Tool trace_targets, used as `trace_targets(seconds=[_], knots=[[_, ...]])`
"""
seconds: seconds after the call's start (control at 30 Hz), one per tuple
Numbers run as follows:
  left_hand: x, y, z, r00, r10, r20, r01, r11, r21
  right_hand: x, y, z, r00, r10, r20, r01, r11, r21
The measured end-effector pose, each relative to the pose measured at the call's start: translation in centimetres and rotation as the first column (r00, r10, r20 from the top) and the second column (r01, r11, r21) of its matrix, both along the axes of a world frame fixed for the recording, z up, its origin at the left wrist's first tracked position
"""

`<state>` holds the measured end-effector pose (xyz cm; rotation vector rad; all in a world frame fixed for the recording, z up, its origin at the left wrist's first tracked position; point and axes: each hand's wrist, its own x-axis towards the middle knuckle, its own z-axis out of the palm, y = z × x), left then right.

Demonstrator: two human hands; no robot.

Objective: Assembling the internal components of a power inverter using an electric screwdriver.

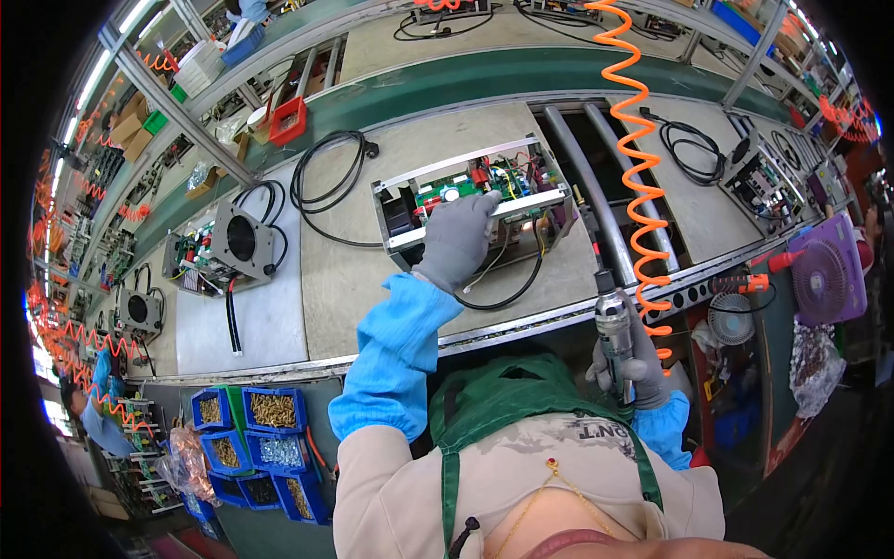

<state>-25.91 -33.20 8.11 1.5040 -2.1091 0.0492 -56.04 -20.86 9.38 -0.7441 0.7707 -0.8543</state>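
Observation:
My left hand (456, 239), in a grey glove, lies over the front metal rail (531, 202) of an open electronics unit (377, 210). Its fingers are bent together near the rail's middle, and whatever they hold is hidden. Inside the unit are a green circuit board (435, 194), red and black parts and loose wires. A black power cable (321, 228) lies coiled to its left. By the bench's front edge, my right hand (643, 363), also gloved, is wrapped around a silver power screwdriver (614, 326), held upright with its black tip toward the bench.
An orange coiled hose (643, 177) hangs beside metal rollers (591, 191). Another unit with a round black fan opening (244, 240) stands left; a further one (764, 182) is right. Blue bins (275, 410) of screws sit low left. A purple fan (819, 270) stands at right.

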Motion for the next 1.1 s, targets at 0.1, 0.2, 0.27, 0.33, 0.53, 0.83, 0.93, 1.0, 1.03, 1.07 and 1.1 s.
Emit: trace_targets(seconds=[0.1, 0.2, 0.27, 0.33, 0.53, 0.83, 0.93, 1.0, 1.03, 1.07, 1.1], knots=[[0.3, 0.0, -0.3, 0.999, -0.025, 0.035, 0.027, 0.998, -0.059, -0.1, 0.1, -0.5, 0.999, 0.014, -0.051, -0.013, 1.000, 0.010], [0.5, 0.0, -0.4, 0.999, -0.052, 0.001, 0.052, 0.993, -0.110, -0.2, 0.0, -0.6, 0.997, 0.019, -0.080, -0.018, 1.000, 0.005], [0.6, -0.1, -0.6, 0.998, -0.034, -0.045, 0.030, 0.996, -0.080, -0.2, 0.0, -0.5, 0.997, 0.015, -0.080, -0.015, 1.000, 0.006], [0.4, -0.2, -0.4, 0.999, -0.035, -0.027, 0.032, 0.996, -0.083, -0.2, 0.0, -0.1, 0.997, 0.013, -0.073, -0.011, 1.000, 0.022], [-0.1, 0.0, 0.0, 0.999, -0.004, -0.032, 0.001, 0.996, -0.084, -0.6, -0.8, -0.8, 0.986, 0.126, -0.111, -0.121, 0.992, 0.047], [0.2, -0.3, 0.5, 0.997, -0.071, -0.044, 0.070, 0.997, -0.018, -0.8, -2.7, -2.1, 0.946, 0.313, -0.086, -0.309, 0.950, 0.053], [0.6, -0.3, 1.5, 0.991, -0.057, -0.120, 0.073, 0.989, 0.132, -0.2, -3.2, -2.2, 0.944, 0.313, -0.100, -0.306, 0.949, 0.079], [0.8, -0.4, 1.8, 0.989, -0.053, -0.136, 0.074, 0.984, 0.160, 0.5, -3.3, -1.9, 0.942, 0.311, -0.128, -0.301, 0.949, 0.094], [1.0, -0.6, 1.6, 0.986, -0.052, -0.158, 0.083, 0.977, 0.196, 0.9, -3.3, -1.8, 0.929, 0.335, -0.156, -0.321, 0.941, 0.105], [1.2, -0.7, 1.5, 0.982, -0.052, -0.180, 0.093, 0.968, 0.231, 1.2, -3.3, -1.7, 0.916, 0.357, -0.184, -0.341, 0.933, 0.117], [1.1, -0.8, 1.5, 0.982, -0.062, -0.180, 0.104, 0.967, 0.233, 1.6, -3.2, -1.9, 0.920, 0.347, -0.182, -0.330, 0.937, 0.118]])
